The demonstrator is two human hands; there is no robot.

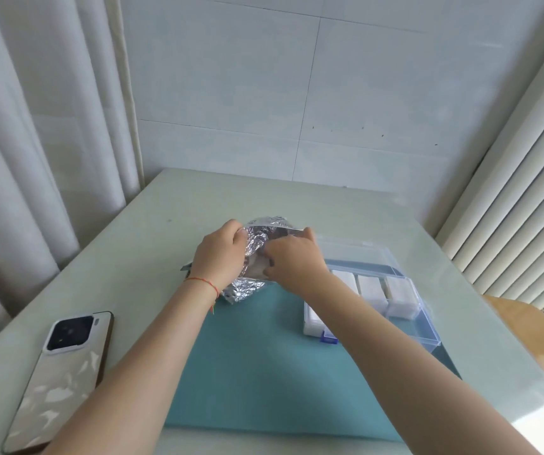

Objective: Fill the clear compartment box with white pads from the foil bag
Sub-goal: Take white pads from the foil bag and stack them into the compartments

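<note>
The crumpled foil bag (250, 257) is gripped at its mouth by the left hand (219, 254), while the right hand (292, 257) is reaching inside; its grasp cannot be told. Right of the bag, the clear compartment box (428, 326) appears partly filled: several white pads (370, 289) are seated, and some compartments look empty.

arms – bare, no sleeves | left wrist – thin red string bracelet (202, 282)

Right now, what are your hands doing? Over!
Left hand grips foil bag; right hand reaching into its mouth. Clear box open, white pads already inside. Nothing blocking.
</note>
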